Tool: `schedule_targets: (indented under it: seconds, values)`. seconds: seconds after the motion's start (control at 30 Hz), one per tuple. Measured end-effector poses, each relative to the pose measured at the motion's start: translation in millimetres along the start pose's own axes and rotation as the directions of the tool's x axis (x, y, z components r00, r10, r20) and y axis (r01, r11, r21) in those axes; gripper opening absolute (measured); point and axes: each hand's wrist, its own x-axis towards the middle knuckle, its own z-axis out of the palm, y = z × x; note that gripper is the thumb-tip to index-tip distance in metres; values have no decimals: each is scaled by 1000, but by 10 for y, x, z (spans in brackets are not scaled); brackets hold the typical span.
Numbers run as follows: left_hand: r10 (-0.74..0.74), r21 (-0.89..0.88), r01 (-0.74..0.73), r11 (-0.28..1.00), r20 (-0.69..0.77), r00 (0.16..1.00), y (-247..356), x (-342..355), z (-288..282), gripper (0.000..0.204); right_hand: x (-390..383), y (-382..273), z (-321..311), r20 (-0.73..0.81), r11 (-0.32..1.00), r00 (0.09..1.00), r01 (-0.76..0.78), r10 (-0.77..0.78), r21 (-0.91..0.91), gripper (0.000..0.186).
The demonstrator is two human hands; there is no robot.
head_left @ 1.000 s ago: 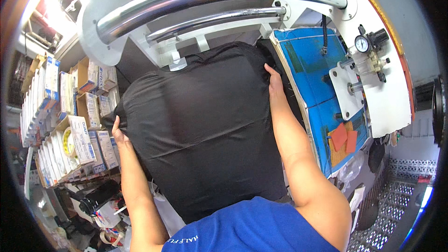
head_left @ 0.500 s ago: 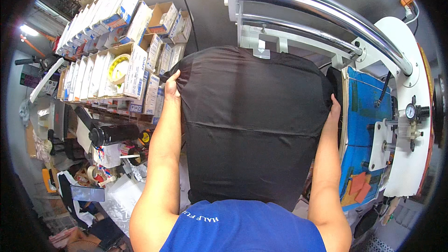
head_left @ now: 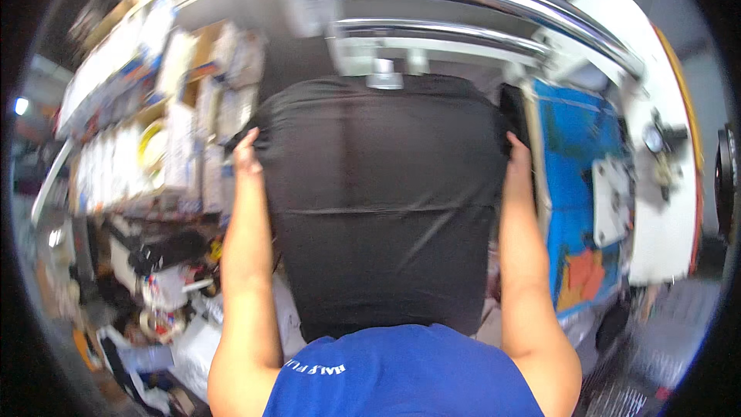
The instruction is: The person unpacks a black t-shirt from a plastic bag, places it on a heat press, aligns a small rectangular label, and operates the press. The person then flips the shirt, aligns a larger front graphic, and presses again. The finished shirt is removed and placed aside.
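This is a garment-printing workshop. A white press machine with curved chrome metal arms (head_left: 494,0) dominates it, a blue ink-stained panel (head_left: 575,185) below its right end. Shelves of stacked cardboard boxes (head_left: 147,131) stand left of the machine.

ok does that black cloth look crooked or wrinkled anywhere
Slightly. The black cloth sits fairly square on the board, with the left hand and right hand gripping its side edges. A faint crease runs straight across its middle, with light diagonal wrinkles below. No tear or stain shows.
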Motion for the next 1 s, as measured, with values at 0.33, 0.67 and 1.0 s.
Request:
schedule_targets:
  seconds: [0.33, 0.67, 1.0]
  values:
    - [-250, -221, 390, 894, 478, 842, 146, -101, -103, 43, -14, 99, 82, 76, 979, 986, -155, 145, 133, 37]
    - [-494, -96, 544, 834, 311, 812, 261, -1255, 303, 83, -1260, -151, 242, 269, 958, 926, -284, 264, 40, 57]
    - [-633, 321, 548, 772, 316, 707, -168, -3567, -1449, 57, -3195, 585, -1901, 261, 904, 872, -426, 414, -12, 46]
